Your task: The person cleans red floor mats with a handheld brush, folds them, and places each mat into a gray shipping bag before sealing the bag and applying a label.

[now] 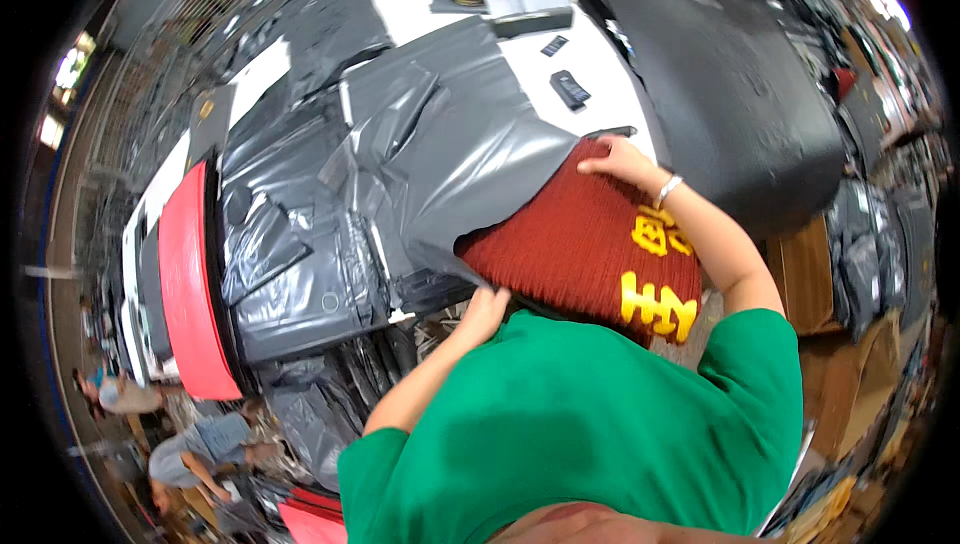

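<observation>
A dark red ribbed mat [565, 234] with yellow lettering lies partly inside a grey plastic bag [480, 159] on the table in front of me. The bag covers the mat's left part, while the lettered end sticks out at the right, close to my body. My right hand [622, 164], with a silver bracelet at the wrist, grips the mat's far edge near the bag's mouth. At the near lip of the bag, my left hand [484, 310] is closed on the plastic; its fingertips are partly hidden.
Black sheet material [720, 74] bulges over the table's right side. Beyond the bag lie a dark handheld device [570, 90], a smaller dark item [554, 45] and a grey box [530, 12]. Bagged stacks [300, 244] and a red panel [190, 284] stand left, with a person [195, 459] lower left.
</observation>
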A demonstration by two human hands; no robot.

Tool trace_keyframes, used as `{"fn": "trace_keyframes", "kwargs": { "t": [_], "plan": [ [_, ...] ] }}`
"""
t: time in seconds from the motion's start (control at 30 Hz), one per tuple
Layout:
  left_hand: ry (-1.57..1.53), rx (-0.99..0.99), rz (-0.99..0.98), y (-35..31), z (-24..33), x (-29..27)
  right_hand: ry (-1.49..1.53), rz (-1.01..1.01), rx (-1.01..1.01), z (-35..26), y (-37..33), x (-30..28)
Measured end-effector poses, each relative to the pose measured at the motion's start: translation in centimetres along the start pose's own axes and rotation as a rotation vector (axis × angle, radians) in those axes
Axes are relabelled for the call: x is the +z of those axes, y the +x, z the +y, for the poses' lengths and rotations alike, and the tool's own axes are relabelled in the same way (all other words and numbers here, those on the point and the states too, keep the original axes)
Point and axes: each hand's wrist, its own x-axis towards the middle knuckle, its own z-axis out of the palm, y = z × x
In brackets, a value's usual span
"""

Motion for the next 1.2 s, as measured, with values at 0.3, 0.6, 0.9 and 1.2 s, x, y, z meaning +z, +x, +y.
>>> {"fn": "trace_keyframes", "kwargs": {
  "t": [0.3,0.6,0.9,1.2],
  "plan": [
    [0.113,-0.046,0.737,8.7,-2.5,-10.6,0.141,0.162,-0.172,-7.2,3.1,0.3],
    [0.315,-0.426,0.659,9.1,-11.8,-7.9,-0.212,0.498,-0.156,0.1,3.6,10.3],
    [0.574,-0.049,0.49,-0.8,-11.3,-5.3,-0.54,0.015,-0.445,9.0,-0.9,12.0],
    [0.525,-0.17,0.52,5.7,-13.9,-12.7,-0.63,-0.135,-0.676,-2.4,7.7,6.8]
  ]
}}
